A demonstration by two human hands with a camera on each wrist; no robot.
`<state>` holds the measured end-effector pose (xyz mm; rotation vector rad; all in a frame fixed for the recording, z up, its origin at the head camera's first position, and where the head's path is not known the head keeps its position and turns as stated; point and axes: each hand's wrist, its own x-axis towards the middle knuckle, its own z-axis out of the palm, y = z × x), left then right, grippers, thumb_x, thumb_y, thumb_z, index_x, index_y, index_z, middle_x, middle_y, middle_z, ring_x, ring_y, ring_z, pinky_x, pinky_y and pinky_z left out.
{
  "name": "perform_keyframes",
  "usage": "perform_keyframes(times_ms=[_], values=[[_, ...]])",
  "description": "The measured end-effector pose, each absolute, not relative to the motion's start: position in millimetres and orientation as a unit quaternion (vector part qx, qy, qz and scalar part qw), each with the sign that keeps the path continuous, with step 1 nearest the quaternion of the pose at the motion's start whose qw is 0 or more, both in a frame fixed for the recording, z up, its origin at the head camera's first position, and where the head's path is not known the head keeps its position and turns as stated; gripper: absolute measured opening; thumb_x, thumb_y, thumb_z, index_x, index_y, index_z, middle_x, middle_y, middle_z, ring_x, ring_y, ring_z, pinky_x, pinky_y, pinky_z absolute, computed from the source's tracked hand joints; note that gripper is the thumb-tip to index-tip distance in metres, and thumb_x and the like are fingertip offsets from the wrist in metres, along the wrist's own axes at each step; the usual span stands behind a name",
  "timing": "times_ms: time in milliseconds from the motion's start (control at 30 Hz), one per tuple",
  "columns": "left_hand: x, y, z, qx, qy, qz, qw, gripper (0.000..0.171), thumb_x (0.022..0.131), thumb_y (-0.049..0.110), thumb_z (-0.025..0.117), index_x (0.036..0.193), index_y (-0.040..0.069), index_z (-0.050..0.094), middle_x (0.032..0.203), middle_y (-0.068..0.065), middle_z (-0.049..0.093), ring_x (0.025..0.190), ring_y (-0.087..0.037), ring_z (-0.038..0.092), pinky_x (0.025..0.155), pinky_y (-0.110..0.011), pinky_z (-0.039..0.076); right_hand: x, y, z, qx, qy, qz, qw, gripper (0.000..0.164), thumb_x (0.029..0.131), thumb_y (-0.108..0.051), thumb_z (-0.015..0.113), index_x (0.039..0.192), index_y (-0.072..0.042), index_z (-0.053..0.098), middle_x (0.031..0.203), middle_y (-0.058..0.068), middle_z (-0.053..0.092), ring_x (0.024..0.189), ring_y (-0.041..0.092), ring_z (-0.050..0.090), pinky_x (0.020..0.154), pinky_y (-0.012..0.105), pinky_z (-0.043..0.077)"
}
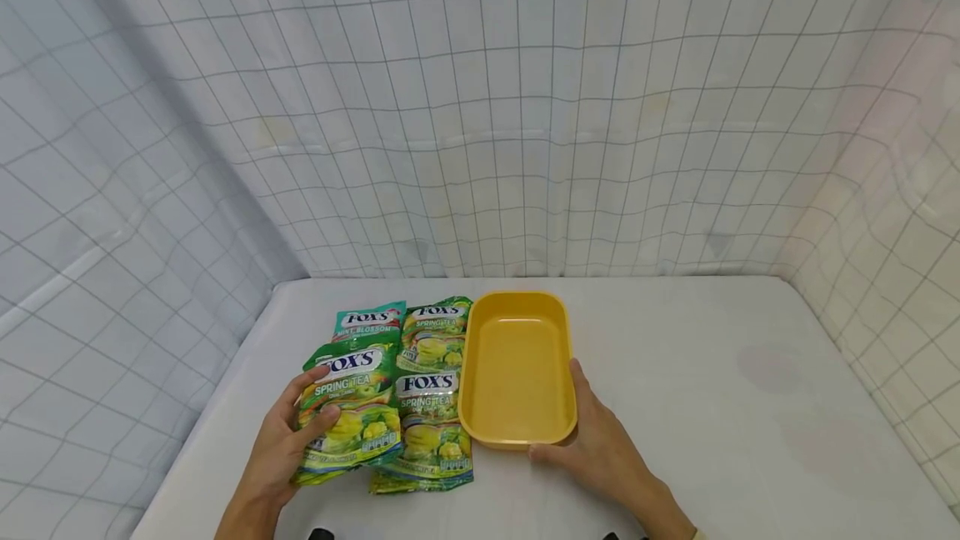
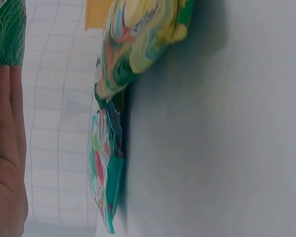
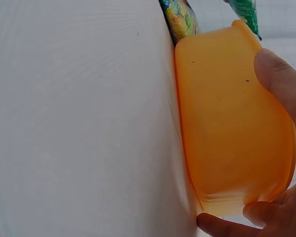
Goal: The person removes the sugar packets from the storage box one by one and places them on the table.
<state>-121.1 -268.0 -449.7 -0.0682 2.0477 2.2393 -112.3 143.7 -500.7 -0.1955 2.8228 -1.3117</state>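
My left hand [image 1: 273,448] holds a green Fox's Spring Tea candy bag [image 1: 352,419] by its left side, thumb across the front. In the left wrist view that bag [image 2: 9,34] is raised above the table, fingers [image 2: 4,118] flat along it. A teal Fox's Mint Blossom candy bag [image 1: 369,322] lies partly hidden behind it. To its right lie two more Spring Tea bags, one at the back [image 1: 437,336] and one in front [image 1: 435,427]. My right hand [image 1: 603,444] grips the near right corner of a yellow plastic container [image 1: 517,373], which has nothing inside.
All of this is on a white table [image 1: 720,407]. White walls with a grid pattern [image 1: 525,123] enclose it at the back and both sides. The container's left side stands right beside the Spring Tea bags.
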Motion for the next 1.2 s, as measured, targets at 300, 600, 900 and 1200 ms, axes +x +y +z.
perform_keyframes(times_ms=[300, 600, 900, 1200], values=[[-117.7, -285.5, -455.8, -0.034, 0.674, 0.737, 0.045, 0.054, 0.103, 0.005, 0.059, 0.151, 0.023, 0.04, 0.123, 0.008, 0.062, 0.092, -0.02, 0.072, 0.073, -0.035, 0.061, -112.5, 145.1, -499.7, -0.062, 0.905, -0.421, 0.01, 0.14, 0.065, -0.069, 0.086, 0.165, -0.014, 0.005, 0.166, 0.008, 0.024, 0.142, 0.029, 0.04, 0.113, 0.053, 0.036], [-114.6, -301.6, -465.8, -0.034, 0.673, 0.736, 0.062, 0.052, 0.102, 0.002, 0.058, 0.147, 0.027, 0.048, 0.116, 0.004, 0.067, 0.089, -0.022, 0.073, 0.069, -0.037, 0.062, -112.7, 143.9, -499.8, -0.061, 0.903, -0.426, 0.017, 0.141, 0.064, -0.067, 0.087, 0.165, -0.017, 0.004, 0.166, 0.004, 0.024, 0.143, 0.025, 0.04, 0.114, 0.051, 0.036], [-117.2, -309.3, -479.5, -0.031, 0.672, 0.735, 0.088, 0.053, 0.103, 0.002, 0.057, 0.148, 0.028, 0.047, 0.115, 0.001, 0.068, 0.09, -0.023, 0.073, 0.07, -0.037, 0.062, -113.2, 144.3, -500.3, -0.071, 0.901, -0.427, 0.011, 0.141, 0.065, -0.067, 0.087, 0.165, -0.016, 0.003, 0.166, 0.005, 0.024, 0.142, 0.024, 0.04, 0.113, 0.051, 0.037], [-124.0, -307.5, -490.1, -0.053, 0.68, 0.723, 0.111, 0.052, 0.102, 0.005, 0.061, 0.147, 0.027, 0.047, 0.114, 0.0, 0.069, 0.092, -0.022, 0.072, 0.073, -0.035, 0.061, -113.6, 143.3, -498.2, -0.064, 0.902, -0.427, 0.017, 0.139, 0.066, -0.064, 0.088, 0.165, -0.017, 0.003, 0.166, 0.005, 0.026, 0.141, 0.025, 0.042, 0.113, 0.052, 0.037]])
